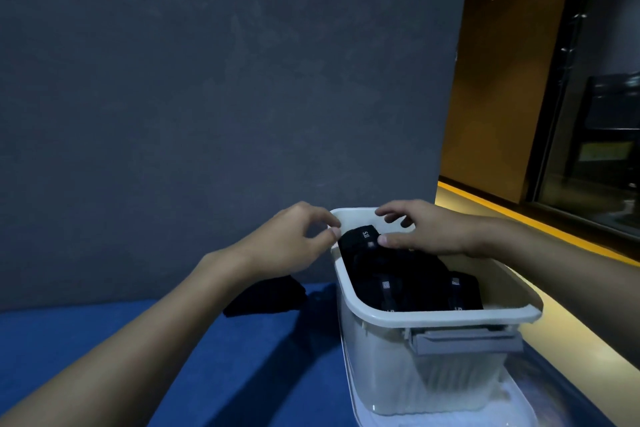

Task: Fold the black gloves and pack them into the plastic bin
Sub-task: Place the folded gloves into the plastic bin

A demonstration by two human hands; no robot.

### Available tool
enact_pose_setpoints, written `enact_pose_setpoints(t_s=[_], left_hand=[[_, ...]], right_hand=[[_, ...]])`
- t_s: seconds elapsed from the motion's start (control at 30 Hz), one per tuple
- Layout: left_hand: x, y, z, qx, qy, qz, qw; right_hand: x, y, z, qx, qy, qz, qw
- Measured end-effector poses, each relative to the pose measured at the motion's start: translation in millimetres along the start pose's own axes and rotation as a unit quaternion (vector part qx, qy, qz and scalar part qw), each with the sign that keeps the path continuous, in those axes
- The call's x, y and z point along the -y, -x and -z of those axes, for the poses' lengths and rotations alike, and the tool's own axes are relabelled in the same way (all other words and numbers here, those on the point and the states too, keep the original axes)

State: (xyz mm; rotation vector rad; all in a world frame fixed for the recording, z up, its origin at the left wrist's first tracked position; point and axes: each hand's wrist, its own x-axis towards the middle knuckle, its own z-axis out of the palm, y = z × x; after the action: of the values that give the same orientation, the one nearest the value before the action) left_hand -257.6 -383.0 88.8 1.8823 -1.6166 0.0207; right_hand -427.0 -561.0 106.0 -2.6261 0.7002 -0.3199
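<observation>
While the right hand (433, 229) rests its thumb on the top glove (358, 240), fingers loosely bent above the far rim, the left hand (294, 236) closes thumb and forefinger at that glove's edge; whether they pinch cloth is hard to tell. Folded black gloves (408, 284) lie inside the plastic bin (433, 317) on the blue table (104, 326). A loose glove (263, 298) lies left of the bin.

Pretty dim, bluish cast. Warm yellow glow right of plastic bin (450, 316), dark shadows left of it. Soft focus, edges bent.
</observation>
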Motion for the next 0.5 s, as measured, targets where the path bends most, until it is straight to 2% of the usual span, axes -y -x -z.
enact_pose_setpoints(t_s=[0.27,0.4,0.5], left_hand=[[32,57,37,-0.049,-0.001,0.077,0.996],[55,88,46,-0.067,0.000,0.113,0.991],[74,108,47,-0.079,-0.001,0.145,0.986]], right_hand=[[75,17,-18,-0.063,-0.057,0.087,0.993],[121,23,-48,-0.061,-0.106,0.140,0.983],[144,24,-79,-0.050,-0.132,0.148,0.979]])
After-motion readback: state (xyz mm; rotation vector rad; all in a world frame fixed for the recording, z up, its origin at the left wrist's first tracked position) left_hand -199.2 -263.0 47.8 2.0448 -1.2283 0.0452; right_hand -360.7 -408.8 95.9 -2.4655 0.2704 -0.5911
